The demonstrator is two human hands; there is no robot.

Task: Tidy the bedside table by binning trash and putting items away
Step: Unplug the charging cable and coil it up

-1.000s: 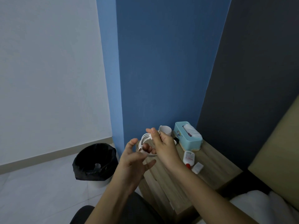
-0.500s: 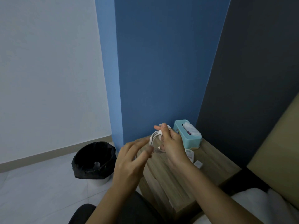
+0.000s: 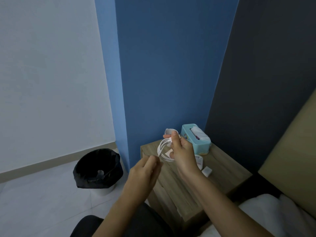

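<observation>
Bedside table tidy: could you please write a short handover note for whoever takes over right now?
Right hand grips the coiled white cable above the bedside table. Left hand beside the coil, fingers loosely curled; contact unclear.
On the table: teal tissue box, white cup, small white bottle, small white block. Black-lined bin on the floor to its left.
Done: cable coiled. Left: stow cable, sort remaining items.

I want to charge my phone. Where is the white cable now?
Head view, centre: the cable is coiled in the right hand, above the table, just left of the tissue box, with the left hand beside it.
</observation>
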